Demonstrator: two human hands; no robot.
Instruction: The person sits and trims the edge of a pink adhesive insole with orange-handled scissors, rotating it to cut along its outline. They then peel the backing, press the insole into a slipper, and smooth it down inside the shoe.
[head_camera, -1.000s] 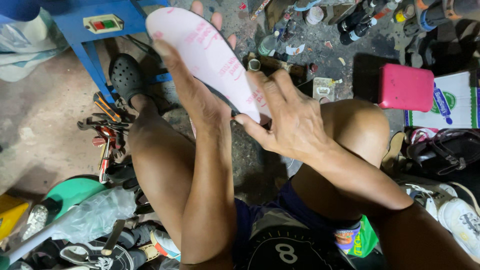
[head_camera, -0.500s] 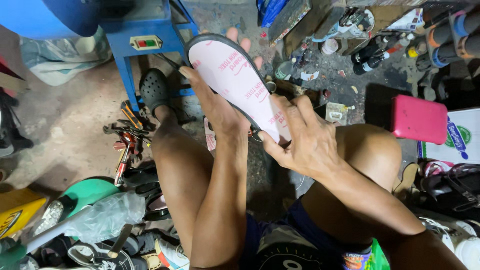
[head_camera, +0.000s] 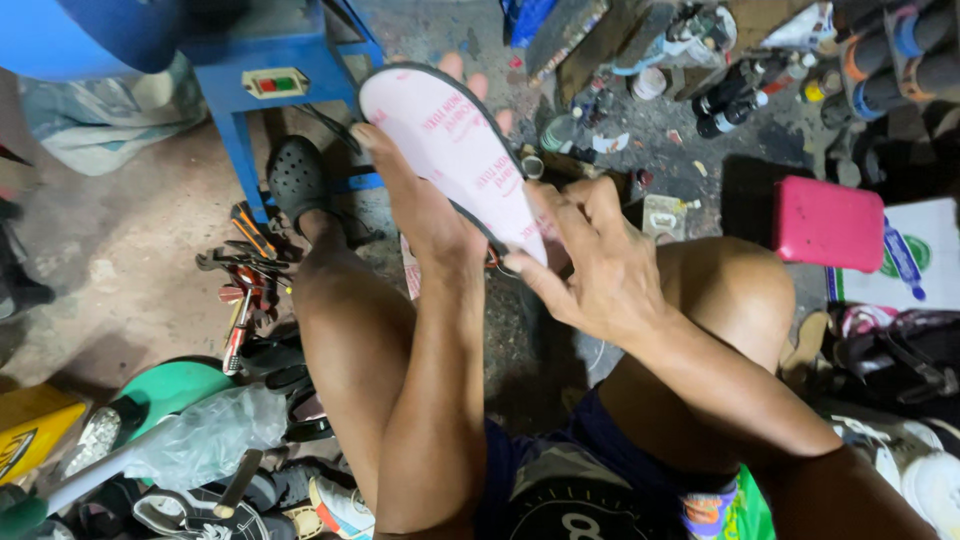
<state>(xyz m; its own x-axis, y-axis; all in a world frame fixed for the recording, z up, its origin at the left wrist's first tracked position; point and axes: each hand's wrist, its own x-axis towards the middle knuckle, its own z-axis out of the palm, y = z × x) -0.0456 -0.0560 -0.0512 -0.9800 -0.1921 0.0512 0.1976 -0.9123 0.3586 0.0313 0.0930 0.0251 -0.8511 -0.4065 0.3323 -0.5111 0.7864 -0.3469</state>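
I hold up a shoe sole with a pale pink insole (head_camera: 455, 150) facing me and a dark rim around it. My left hand (head_camera: 420, 200) grips its left edge, thumb on the insole and fingertips showing past the toe end. My right hand (head_camera: 590, 265) pinches the heel end from the right, fingers curled over the edge. Both hands are above my bare knees, between my legs.
A blue metal stand (head_camera: 260, 90) with a switch box stands ahead on the left. Pliers and hand tools (head_camera: 245, 285) lie on the concrete floor. A pink box (head_camera: 828, 222), bottles (head_camera: 740, 85), shoes (head_camera: 920, 470), a clear plastic bag (head_camera: 205, 440) and a green lid (head_camera: 170, 385) surround me.
The sole has shifted slightly lower and to the right in view as my head moved; both hands keep their grip, and my right fingers have crept further over the heel end.
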